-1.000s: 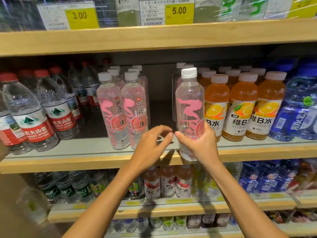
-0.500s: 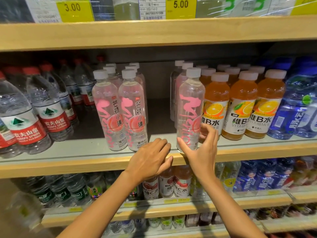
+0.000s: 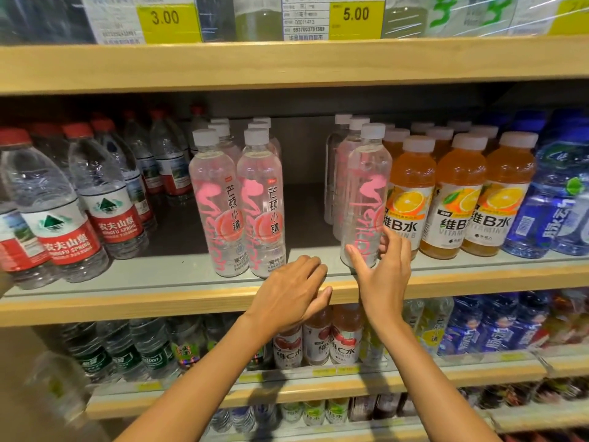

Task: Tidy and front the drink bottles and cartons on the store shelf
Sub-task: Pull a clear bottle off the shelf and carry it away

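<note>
A clear bottle with pink lettering (image 3: 366, 186) stands upright at the front of the middle shelf (image 3: 159, 301), its label turned sideways. My right hand (image 3: 382, 275) wraps its lower part, with the thumb on the left and the fingers on the right. My left hand (image 3: 293, 288) lies palm down on the shelf's wooden front edge, holding nothing. Two matching pink bottles (image 3: 220, 202) stand to the left with their labels facing out. More pink bottles stand in a row behind the held one.
Orange vitamin drink bottles (image 3: 411, 199) touch the held bottle's right side, with blue bottles (image 3: 554, 202) beyond. Red-capped water bottles (image 3: 54, 218) fill the left. A bare gap (image 3: 306, 218) separates the two pink rows. More drinks fill the lower shelves, and price tags hang above.
The pink bottle went from lifted in front of the shelf to standing on it. My right hand slid down to its base. My left hand dropped onto the shelf edge.
</note>
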`<state>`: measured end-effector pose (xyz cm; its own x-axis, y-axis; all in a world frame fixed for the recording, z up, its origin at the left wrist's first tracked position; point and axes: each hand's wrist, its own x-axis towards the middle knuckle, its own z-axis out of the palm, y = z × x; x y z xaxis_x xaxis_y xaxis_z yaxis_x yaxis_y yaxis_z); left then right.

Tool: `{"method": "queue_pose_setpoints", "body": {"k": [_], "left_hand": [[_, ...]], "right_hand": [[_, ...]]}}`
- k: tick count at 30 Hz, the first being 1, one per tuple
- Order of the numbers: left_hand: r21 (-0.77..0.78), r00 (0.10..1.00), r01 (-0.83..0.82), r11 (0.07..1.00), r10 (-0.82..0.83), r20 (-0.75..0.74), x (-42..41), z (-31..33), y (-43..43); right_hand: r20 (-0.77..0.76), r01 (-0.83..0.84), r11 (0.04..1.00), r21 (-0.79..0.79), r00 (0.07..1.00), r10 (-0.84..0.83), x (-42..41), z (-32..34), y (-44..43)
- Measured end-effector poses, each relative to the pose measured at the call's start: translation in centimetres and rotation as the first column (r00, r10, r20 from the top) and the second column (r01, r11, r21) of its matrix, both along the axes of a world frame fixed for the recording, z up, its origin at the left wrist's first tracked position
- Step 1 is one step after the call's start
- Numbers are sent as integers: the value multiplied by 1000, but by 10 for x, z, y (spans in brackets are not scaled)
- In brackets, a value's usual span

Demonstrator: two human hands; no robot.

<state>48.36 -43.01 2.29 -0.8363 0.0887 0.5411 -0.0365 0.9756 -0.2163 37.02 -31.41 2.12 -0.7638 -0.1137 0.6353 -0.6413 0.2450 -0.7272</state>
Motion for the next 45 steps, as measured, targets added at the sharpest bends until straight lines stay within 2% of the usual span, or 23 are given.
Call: {"method": "queue_pose_setpoints", "body": {"k": [3,6,8,11,14,18,21,27,30,35,42,44,45], "left_hand": [[13,994,73,997,-72,-78,12,-1,-1],[-2,957,113,994,-109,-268,40,-11,-12],[-16,925,69,998,-70,-372,64,-19,-27],[-8,883,-90,996,77,-464,97,-25,-59],[20,881,-178,984,168,-443,115,-27,-90],[-38,922,-197,980,172,-347,119,-32,-117],[-111,921,-239,965,189,-339,116,-38,-124],[-118,916,-243,963,188,-353,117,-44,-130],[-102,915,-245,964,195,-352,117,-42,-127],[-10,927,-191,982,176,-332,121,-37,-123],[12,965,-123,992,123,-232,128,-17,-118],[138,945,-145,980,178,-274,129,-2,-106],[251,920,-136,958,217,-328,128,8,-97]], "right_hand": [[-30,20,997,-71,999,-22,10,-2,2],[-121,4,993,-121,992,-19,28,-5,-2],[-115,-103,988,-114,989,89,41,-3,-13],[-38,-325,943,-70,946,323,60,4,-38],[62,-460,887,-46,884,462,70,11,-66],[185,-492,870,-37,852,490,67,16,-94],[183,-461,887,-22,870,457,64,15,-104],[72,-372,928,-23,925,373,66,14,-108],[87,-387,921,-42,917,389,65,14,-103],[149,-481,865,-143,854,499,73,20,-90],[217,-585,780,-222,750,625,90,29,-64],[223,-653,720,-236,684,694,97,31,-57],[229,-684,687,-245,648,727,101,31,-54]]}}
